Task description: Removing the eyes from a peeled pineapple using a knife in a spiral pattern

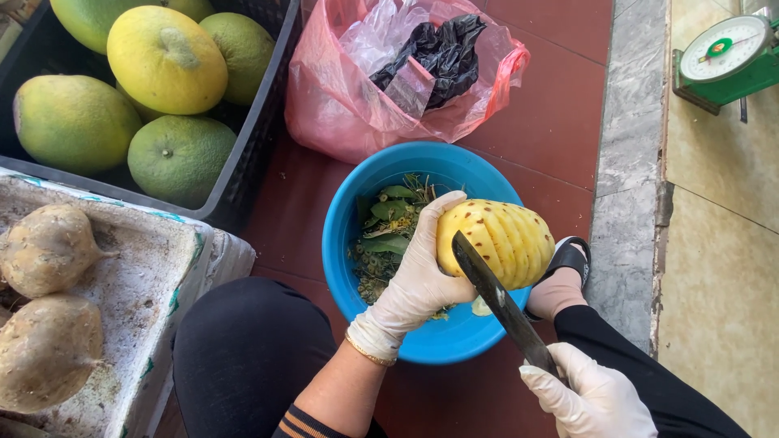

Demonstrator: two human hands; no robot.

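My left hand [418, 272], in a white glove, grips a peeled yellow pineapple [503, 235] with spiral grooves cut into it. It is held over a blue plastic bowl [349, 211] that holds green leaves and peel scraps. My right hand [588, 397], also gloved, holds the handle of a long dark knife [499, 296]. The blade's tip lies against the pineapple's lower left side.
A black crate [256, 134] of large green and yellow pomelos stands at the upper left. A white foam box [150, 292] with brown round roots is at the left. A pink plastic bag [333, 101] with a black bag inside sits behind the bowl. A green scale [726, 61] is at the upper right.
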